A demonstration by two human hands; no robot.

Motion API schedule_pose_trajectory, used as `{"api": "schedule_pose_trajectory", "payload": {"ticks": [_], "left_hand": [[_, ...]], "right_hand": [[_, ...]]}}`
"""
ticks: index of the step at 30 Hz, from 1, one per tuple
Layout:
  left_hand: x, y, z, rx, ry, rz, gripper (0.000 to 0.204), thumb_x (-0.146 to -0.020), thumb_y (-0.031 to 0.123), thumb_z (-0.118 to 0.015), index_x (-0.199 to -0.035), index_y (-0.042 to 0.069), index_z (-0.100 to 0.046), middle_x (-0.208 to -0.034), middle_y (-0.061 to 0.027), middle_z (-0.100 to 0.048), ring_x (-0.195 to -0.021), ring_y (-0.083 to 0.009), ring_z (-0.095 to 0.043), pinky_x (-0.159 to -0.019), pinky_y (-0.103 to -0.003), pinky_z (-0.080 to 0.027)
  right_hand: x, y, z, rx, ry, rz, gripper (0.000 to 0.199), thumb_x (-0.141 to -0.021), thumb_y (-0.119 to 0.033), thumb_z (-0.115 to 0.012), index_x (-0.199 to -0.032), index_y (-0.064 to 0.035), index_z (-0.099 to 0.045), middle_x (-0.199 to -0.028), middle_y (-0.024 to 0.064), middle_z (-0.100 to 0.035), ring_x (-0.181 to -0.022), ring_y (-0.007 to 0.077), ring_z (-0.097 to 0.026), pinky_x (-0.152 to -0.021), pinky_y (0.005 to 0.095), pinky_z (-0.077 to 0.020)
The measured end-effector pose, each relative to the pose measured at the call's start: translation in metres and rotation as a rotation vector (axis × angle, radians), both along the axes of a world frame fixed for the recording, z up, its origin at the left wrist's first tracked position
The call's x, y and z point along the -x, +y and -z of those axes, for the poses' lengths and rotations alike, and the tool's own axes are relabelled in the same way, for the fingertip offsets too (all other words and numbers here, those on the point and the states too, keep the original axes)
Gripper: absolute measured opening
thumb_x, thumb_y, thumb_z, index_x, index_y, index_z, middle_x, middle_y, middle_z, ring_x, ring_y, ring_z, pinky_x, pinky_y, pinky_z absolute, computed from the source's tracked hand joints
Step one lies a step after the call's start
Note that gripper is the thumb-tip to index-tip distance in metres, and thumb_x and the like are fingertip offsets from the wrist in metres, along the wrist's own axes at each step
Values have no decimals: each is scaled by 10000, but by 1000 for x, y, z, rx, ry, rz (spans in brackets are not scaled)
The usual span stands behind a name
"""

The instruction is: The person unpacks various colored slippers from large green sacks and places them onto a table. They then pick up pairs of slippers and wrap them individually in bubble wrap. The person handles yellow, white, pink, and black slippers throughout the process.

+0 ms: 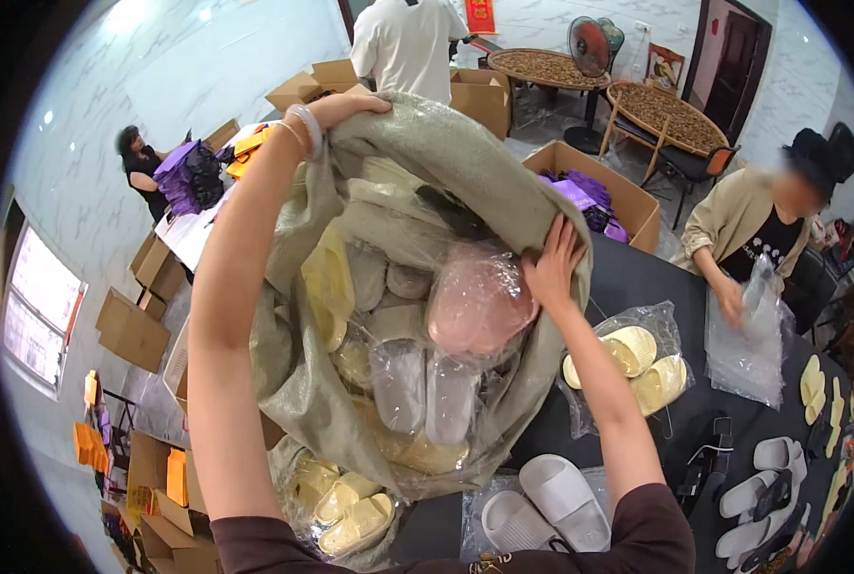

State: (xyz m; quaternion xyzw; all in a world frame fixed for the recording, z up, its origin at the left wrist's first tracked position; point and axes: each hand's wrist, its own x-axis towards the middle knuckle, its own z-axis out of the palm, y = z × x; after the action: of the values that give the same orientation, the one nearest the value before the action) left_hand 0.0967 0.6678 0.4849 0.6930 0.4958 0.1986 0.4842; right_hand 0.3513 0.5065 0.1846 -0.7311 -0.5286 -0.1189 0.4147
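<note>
A big grey-green woven sack (465, 158) gapes toward me, stuffed with slippers in clear plastic bags: yellow, grey, white and a pink pair (480, 301). My left hand (355, 103), a pale bangle on its wrist, grips the sack's upper rim. My right hand (551, 266) clutches the rim on the right side, next to the pink pair. Below the sack, on the black table (637, 277), lies a bagged grey pair (547, 507). A bagged yellow pair (637, 368) rests to the right of my forearm.
A person across the table at the right handles clear plastic bags (752, 344). Loose white slippers (766, 478) lie at lower right. An open carton with purple items (594, 196) stands behind the sack. Other people, cardboard boxes (131, 330), a fan (590, 48) and round trays are farther back.
</note>
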Motion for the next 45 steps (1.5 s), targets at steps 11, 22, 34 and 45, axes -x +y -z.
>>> {"api": "schedule_pose_trajectory", "payload": {"ticks": [11,22,34,45], "left_hand": [[87,70,41,-364,40,-296,455,-749,364,-668,-993,-17,-618,-829,-132,-649,-723,-246,-638,-701,-344,-518],[-75,-24,169,-1480,241,665,538,-761,243,-616,-1271,125,-491,-1234,-137,-535,-1229,-288,-422,-1028,-429,-303],[-129,35,168,-568,369,164,352,-794,204,-449,-1031,33,-645,-1050,-219,-617,-973,-327,-593,-838,-367,-434],[-130,41,173,-526,362,226,431,-817,260,-436,-1157,36,-579,-1188,-179,-567,-1141,-321,-507,-944,-353,-376]], "right_hand": [[-26,81,-64,33,1067,-527,238,-890,-150,-465,-1037,-2,-581,-927,132,-648,-833,266,-628,-757,359,-488],[-66,30,-76,293,1965,-1150,347,-887,-155,-502,-1182,26,-510,-1143,141,-573,-1015,218,-580,-893,341,-468],[36,-53,-35,-344,-263,-696,245,-725,-70,-625,-958,-78,-553,-951,110,-549,-999,295,-526,-929,406,-392],[55,20,-4,205,-618,-134,659,-652,-194,-696,-1267,-256,-466,-1423,161,-239,-1229,436,-302,-958,613,-255]]}}
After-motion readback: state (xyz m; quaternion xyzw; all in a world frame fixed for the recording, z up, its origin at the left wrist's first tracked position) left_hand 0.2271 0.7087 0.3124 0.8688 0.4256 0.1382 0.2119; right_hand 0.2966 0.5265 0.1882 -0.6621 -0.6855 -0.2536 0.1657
